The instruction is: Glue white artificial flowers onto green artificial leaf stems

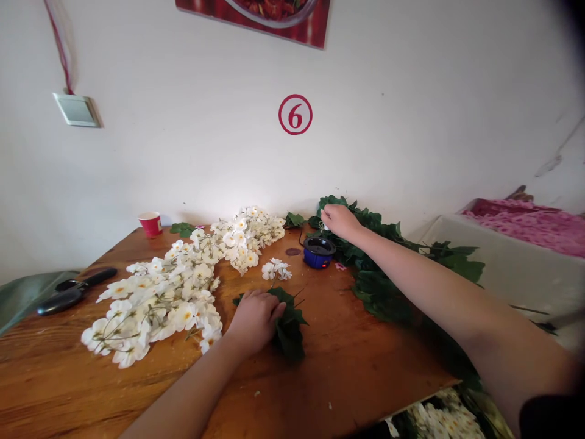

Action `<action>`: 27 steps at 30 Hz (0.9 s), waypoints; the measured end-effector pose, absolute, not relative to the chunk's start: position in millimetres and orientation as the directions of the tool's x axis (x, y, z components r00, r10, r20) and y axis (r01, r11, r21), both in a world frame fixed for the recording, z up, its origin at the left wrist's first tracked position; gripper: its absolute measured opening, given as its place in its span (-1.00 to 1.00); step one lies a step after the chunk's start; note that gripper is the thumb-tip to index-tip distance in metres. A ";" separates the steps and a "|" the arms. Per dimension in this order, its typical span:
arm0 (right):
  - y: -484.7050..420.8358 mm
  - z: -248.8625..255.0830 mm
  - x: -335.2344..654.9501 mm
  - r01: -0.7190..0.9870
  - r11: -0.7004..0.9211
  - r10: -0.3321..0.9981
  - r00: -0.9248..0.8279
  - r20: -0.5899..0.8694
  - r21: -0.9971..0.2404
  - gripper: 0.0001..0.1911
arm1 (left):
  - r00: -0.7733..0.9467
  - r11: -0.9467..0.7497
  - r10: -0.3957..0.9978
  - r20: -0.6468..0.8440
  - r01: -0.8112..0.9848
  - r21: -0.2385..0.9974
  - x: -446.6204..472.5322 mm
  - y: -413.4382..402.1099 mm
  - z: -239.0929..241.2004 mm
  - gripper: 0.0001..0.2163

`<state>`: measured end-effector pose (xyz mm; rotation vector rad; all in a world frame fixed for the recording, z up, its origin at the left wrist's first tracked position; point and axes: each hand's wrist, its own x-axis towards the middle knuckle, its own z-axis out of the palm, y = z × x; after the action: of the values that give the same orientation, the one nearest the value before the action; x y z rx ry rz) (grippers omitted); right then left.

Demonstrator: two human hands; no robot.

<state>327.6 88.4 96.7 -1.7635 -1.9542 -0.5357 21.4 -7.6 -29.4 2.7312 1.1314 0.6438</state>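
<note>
My left hand [256, 318] is closed around a sprig of green artificial leaves [289, 338] low over the table. Just beyond its knuckles lies a small white artificial flower cluster [276, 269]; whether it joins the sprig I cannot tell. Farther back, my right hand [339, 221] is closed at the edge of a heap of green leaves [379, 296]. A small whitish bit shows under its fingers, too little to name. Between the hands stands a small blue pot with a black top [317, 253] and a lit red light.
Piled white flowers [171, 299] cover the left of the wooden table [338, 384]. Black-handled scissors [75, 289] and a red paper cup [150, 224] are at the left. Pink petals [534, 222] fill a container at right. More white flowers [445, 421] sit below the front edge.
</note>
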 end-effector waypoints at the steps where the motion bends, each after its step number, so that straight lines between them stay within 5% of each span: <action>1: 82.7 100.8 326.4 0.993 0.115 0.801 -0.077 0.594 -0.025 -0.70 | 0.636 -0.718 0.695 0.337 0.645 0.262 21.3 -7.7 -29.6 -0.67; 5: 54.3 102.8 313.1 0.981 0.156 0.725 -0.034 0.688 -0.117 -0.66 | 0.631 -0.708 0.704 0.328 0.659 0.254 21.6 -7.8 -30.1 -0.73; 8: 33.2 77.0 291.6 0.846 0.320 0.657 0.127 0.743 -0.427 -0.60 | 0.637 -0.714 0.697 0.329 0.656 0.244 22.6 -7.3 -30.0 -0.76; 11: 18.0 30.7 265.8 0.487 0.351 0.782 0.317 0.537 -0.799 -0.59 | 0.654 -0.734 0.678 0.336 0.633 0.248 23.5 -6.6 -31.5 -0.75; 13: 11.9 -0.6 251.3 0.364 0.308 0.821 0.365 0.439 -0.879 -0.58 | 0.651 -0.737 0.674 0.348 0.627 0.253 24.0 -6.6 -33.6 -0.74; 21: 8.8 -48.8 233.6 0.048 0.221 0.919 0.323 0.225 -0.974 -0.61 | 0.651 -0.749 0.660 0.374 0.608 0.264 27.2 -8.2 -35.8 -0.74; 27: 6.9 -51.8 235.3 0.050 0.225 0.928 0.294 0.229 -0.973 -0.60 | 0.660 -0.752 0.659 0.362 0.598 0.279 28.9 -5.8 -36.4 -0.75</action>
<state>235.3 6.9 -51.8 -1.1780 -1.0971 0.8133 28.9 -5.8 -36.4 2.7372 1.0417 0.6777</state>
